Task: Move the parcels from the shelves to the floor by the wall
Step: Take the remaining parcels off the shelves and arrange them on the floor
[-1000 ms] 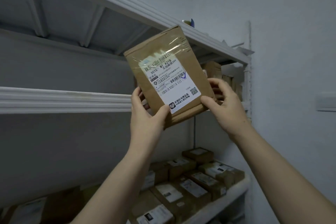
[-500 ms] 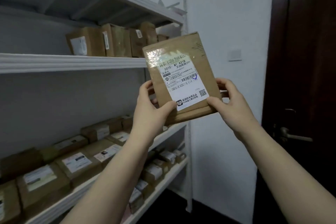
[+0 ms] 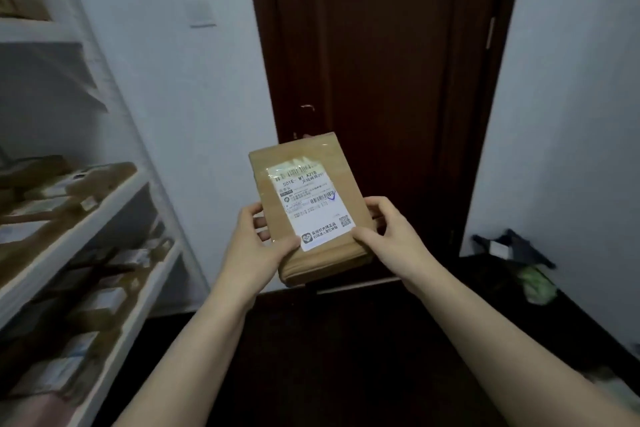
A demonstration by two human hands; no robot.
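A dark brown wooden door (image 3: 381,62) is filling the upper centre. White metal shelves (image 3: 86,218) at the left are holding blurred brown boxes (image 3: 100,302). At centre frame the left hand (image 3: 252,253) and right hand (image 3: 391,236) are gripping a flat brown cardboard parcel (image 3: 268,184), fingers curled around its lower edges. Its white label (image 3: 315,215) is showing "501E M1 A21B". The shelves, half a second ago behind the parcel, are now lying off to the left.

Parcel (image 3: 309,206) now lower, away from the shelves (image 3: 69,241), before the door (image 3: 381,45)
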